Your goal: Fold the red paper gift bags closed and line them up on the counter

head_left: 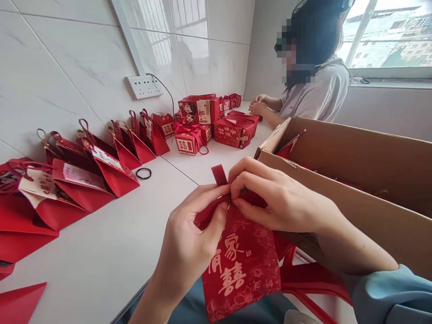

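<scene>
A red gift box (251, 265) with pale Chinese characters and a floral print hangs in front of me, over my lap. My left hand (192, 234) grips its top edge, thumb in front and fingers behind. At the same top edge my right hand (270, 189) pinches a dark red ribbon (219, 174), whose flat end sticks up between the two hands. A small gold-coloured bit shows by the left thumb. The fingertips of both hands nearly meet there and partly hide the ribbon and the box's top.
Several red gift bags (124, 148) stand in rows along the tiled wall. Red boxes (232, 130) sit farther back, near a black hair tie (143, 173). A cardboard carton (337, 193) with red items inside stands at right. Another person (310, 90) works at the far end.
</scene>
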